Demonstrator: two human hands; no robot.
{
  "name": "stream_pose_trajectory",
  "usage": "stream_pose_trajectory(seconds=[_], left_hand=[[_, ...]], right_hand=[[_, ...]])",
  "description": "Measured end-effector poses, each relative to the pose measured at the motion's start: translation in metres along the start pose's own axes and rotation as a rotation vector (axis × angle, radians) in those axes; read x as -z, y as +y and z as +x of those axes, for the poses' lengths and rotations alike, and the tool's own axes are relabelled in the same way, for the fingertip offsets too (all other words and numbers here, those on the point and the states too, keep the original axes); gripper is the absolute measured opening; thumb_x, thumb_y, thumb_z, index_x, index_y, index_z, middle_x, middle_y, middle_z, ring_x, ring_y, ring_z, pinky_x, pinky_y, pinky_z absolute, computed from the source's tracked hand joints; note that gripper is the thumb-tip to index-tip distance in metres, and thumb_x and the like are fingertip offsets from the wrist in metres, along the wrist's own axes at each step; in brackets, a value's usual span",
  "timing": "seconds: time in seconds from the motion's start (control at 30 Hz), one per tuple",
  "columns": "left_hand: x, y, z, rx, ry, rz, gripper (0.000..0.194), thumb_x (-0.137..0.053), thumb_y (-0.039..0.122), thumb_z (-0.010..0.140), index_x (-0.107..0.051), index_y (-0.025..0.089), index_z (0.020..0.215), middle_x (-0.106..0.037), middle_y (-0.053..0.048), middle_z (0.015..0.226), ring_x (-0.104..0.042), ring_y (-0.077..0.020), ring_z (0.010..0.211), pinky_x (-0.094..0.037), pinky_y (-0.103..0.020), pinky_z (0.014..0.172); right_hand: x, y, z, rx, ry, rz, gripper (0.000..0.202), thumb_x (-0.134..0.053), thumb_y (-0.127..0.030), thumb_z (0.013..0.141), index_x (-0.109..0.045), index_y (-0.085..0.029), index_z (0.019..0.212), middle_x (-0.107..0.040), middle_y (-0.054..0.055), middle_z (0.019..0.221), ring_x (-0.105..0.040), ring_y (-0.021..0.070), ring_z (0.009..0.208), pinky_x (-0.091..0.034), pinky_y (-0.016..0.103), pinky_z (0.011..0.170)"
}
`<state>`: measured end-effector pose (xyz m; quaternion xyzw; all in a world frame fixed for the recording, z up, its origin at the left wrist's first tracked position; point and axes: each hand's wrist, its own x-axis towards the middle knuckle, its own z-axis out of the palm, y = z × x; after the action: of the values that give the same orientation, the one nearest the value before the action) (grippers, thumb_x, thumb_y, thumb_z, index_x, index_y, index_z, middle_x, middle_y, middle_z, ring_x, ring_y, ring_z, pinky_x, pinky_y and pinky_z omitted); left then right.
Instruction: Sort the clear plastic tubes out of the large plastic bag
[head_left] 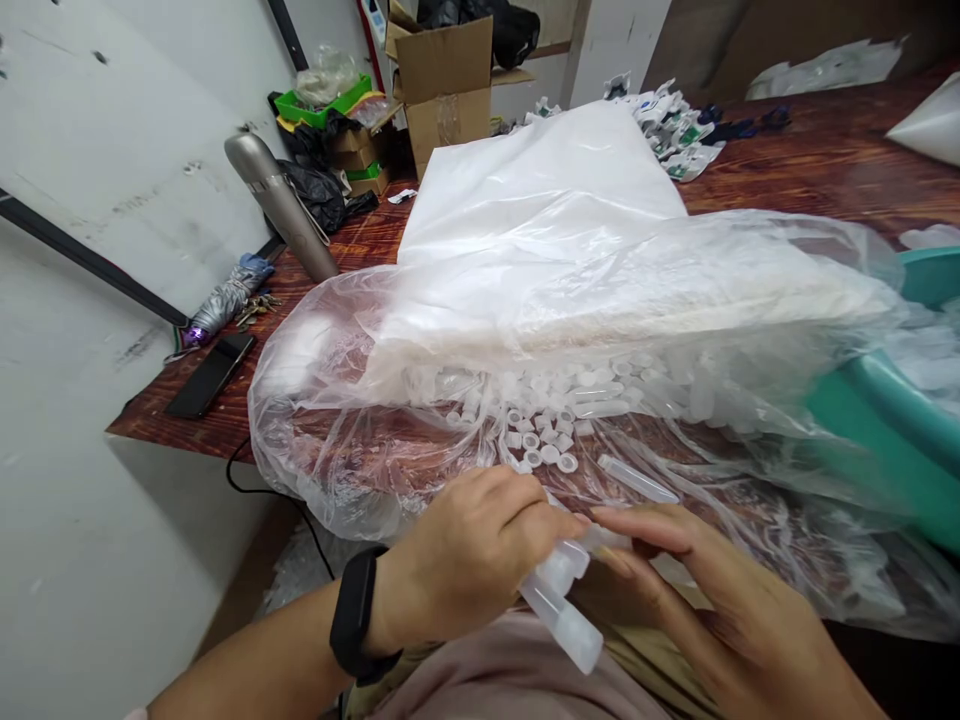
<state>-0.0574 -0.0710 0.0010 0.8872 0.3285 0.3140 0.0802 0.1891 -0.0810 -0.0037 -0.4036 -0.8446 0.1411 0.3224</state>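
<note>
Above my lap, my left hand (472,545), with a black band on the wrist, is closed around several translucent plastic tubes (562,625) whose ends stick out below the fingers. My right hand (727,600) has its thumb and fingertips on the end of another translucent piece (606,538), seemingly a tube, between the two hands; its far part is hidden. In front of my hands, small white caps (547,440) lie in a pile on the clear plastic sheet. One loose tube (637,480) rests to the right of the caps.
A large white plastic bag (540,200) lies behind the caps. At the right stands a teal basin (870,430) holding translucent pieces. To the left are a phone (211,375), a folded umbrella (229,295) and a grey flask (281,205). A cardboard box (446,90) stands behind.
</note>
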Motion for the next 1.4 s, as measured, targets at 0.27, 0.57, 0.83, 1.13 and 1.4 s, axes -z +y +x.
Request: stream_pose_trajectory(seconds=[0.27,0.57,0.83,1.13,1.4], left_hand=[[0.001,0.003,-0.002,0.051,-0.05,-0.144,0.009,-0.061,0.021,0.107,-0.067,0.018,0.112,-0.072,-0.003,0.094,-0.067,-0.0186,0.084,-0.053,-0.029,0.075],[0.003,0.006,-0.003,0.049,-0.035,-0.086,0.013,-0.056,0.018,0.108,-0.067,0.019,0.115,-0.071,-0.004,0.093,-0.066,-0.0189,0.082,-0.052,-0.03,0.072],[0.008,0.009,-0.003,0.056,0.0,-0.092,0.012,-0.055,0.017,0.108,-0.067,0.019,0.113,-0.072,-0.003,0.093,-0.067,-0.0183,0.083,-0.053,-0.03,0.073],[0.006,0.013,-0.005,-0.002,0.019,0.01,0.019,-0.045,0.021,0.114,-0.065,0.018,0.112,-0.071,-0.003,0.09,-0.064,-0.0181,0.078,-0.051,-0.031,0.069],[0.009,0.011,-0.005,-0.018,0.04,-0.029,0.024,-0.044,0.021,0.114,-0.067,0.017,0.107,-0.071,-0.004,0.09,-0.063,-0.0176,0.078,-0.052,-0.03,0.07]], right_hand=[[-0.002,-0.003,-0.015,-0.047,-0.116,-0.062,0.034,-0.042,-0.035,0.114,-0.055,-0.029,0.145,-0.084,0.005,0.123,-0.084,0.0196,0.103,-0.07,0.026,0.083],[0.0,-0.003,-0.008,0.027,-0.085,-0.119,0.035,-0.037,-0.037,0.116,-0.052,-0.027,0.145,-0.084,0.005,0.123,-0.083,0.0162,0.107,-0.066,0.022,0.091],[0.003,-0.006,-0.007,0.041,-0.124,-0.089,0.035,-0.041,-0.036,0.115,-0.053,-0.027,0.146,-0.083,0.005,0.124,-0.083,0.0166,0.106,-0.067,0.022,0.089],[0.0,-0.012,-0.003,0.05,-0.096,-0.124,0.034,-0.035,-0.037,0.117,-0.055,-0.025,0.142,-0.085,0.004,0.12,-0.084,0.0137,0.103,-0.066,0.018,0.085],[-0.001,-0.011,0.0,0.13,-0.02,-0.05,0.026,-0.05,-0.033,0.113,-0.059,-0.025,0.136,-0.082,0.002,0.096,-0.082,0.0171,0.082,-0.066,0.027,0.079]])
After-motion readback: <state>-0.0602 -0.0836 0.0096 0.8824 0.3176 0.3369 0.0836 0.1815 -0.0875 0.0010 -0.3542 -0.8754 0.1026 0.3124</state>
